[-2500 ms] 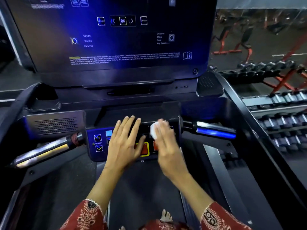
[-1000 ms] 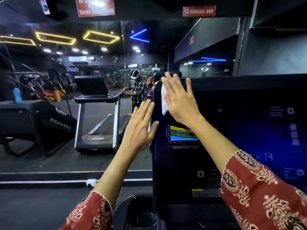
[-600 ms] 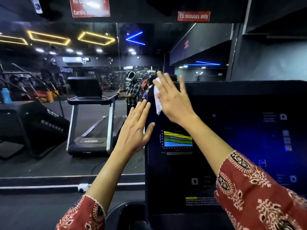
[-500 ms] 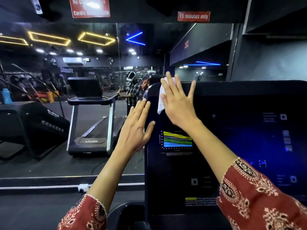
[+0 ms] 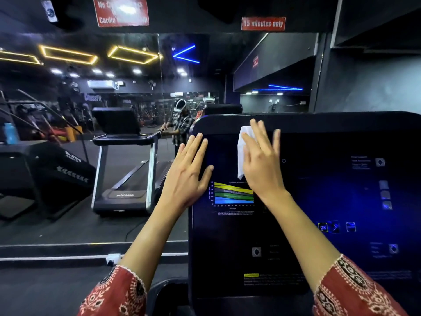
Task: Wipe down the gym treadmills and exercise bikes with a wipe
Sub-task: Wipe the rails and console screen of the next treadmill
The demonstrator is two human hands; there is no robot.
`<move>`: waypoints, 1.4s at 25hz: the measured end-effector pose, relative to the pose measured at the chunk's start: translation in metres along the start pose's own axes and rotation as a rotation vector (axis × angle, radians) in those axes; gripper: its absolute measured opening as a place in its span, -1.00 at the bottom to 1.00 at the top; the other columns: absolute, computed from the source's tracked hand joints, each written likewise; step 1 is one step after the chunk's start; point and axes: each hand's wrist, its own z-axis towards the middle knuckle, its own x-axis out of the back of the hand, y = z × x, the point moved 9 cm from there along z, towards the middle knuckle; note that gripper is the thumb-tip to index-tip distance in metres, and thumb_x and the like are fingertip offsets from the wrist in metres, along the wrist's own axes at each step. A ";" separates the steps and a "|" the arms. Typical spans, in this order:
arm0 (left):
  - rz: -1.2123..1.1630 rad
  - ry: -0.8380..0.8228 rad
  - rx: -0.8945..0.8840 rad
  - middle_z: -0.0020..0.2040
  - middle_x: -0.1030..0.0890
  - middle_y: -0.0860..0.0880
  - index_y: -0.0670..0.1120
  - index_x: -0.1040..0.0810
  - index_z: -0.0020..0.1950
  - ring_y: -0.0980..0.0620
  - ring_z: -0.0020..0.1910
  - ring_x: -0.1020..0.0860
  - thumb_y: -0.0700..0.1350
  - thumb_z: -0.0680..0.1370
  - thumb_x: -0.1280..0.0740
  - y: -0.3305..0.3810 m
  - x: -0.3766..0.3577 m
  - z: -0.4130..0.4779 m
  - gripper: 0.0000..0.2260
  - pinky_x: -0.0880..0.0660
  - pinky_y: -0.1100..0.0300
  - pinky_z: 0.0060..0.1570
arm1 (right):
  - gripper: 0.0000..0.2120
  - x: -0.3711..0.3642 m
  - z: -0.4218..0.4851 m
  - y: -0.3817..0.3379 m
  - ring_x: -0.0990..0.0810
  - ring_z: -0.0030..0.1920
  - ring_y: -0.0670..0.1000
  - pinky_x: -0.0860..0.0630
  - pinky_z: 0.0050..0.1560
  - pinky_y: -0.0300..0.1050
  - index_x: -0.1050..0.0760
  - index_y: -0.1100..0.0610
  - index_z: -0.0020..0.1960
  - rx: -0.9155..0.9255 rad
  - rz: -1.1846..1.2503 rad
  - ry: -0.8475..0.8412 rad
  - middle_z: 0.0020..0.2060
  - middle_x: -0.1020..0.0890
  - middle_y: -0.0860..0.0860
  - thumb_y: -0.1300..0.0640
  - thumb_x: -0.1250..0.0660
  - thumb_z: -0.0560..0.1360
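The treadmill's large dark console screen fills the right half of the view, with a coloured chart at its left. My right hand lies flat with straight fingers and presses a white wipe against the upper left part of the screen. Part of the wipe shows to the left of the palm; the rest is hidden under the hand. My left hand is open, its fingers straight, resting on the screen's left edge.
A wall mirror on the left reflects another treadmill, a stair machine with a blue bottle, and a person. Red signs hang above. A cup holder sits below the screen.
From the lower button panel, both hands rose to the screen. In the last half second my right hand slid the wipe rightward along the screen's top, and my left hand settled on the left edge.
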 end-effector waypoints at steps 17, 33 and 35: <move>-0.009 0.002 -0.027 0.47 -0.27 -0.25 -0.28 -0.31 0.44 -0.21 0.46 -0.22 -0.01 0.56 -0.14 0.012 -0.005 0.020 -0.48 0.05 0.14 0.45 | -0.47 -0.016 0.020 -0.013 -0.12 0.53 0.09 0.21 0.47 0.10 -0.10 0.19 0.54 0.051 -0.148 -0.030 0.52 -0.19 0.09 0.04 0.08 0.62; 0.000 0.007 -0.007 0.46 -0.27 -0.26 -0.30 -0.32 0.43 -0.22 0.46 -0.22 0.02 0.55 -0.12 0.065 -0.042 0.050 -0.46 -0.05 0.02 0.43 | -0.52 0.011 0.000 0.045 -0.09 0.52 0.09 0.17 0.48 -0.04 -0.13 0.17 0.53 0.222 -0.065 -0.126 0.51 -0.20 0.09 0.09 0.05 0.63; 0.002 -0.001 -0.001 0.47 -0.27 -0.26 -0.29 -0.32 0.43 -0.22 0.46 -0.22 0.02 0.55 -0.12 0.073 -0.047 0.054 -0.46 -0.05 0.01 0.43 | -0.54 0.024 0.022 0.078 -0.06 0.54 0.10 0.20 0.47 -0.02 -0.10 0.15 0.54 0.084 -0.104 -0.086 0.53 -0.16 0.08 0.13 0.02 0.65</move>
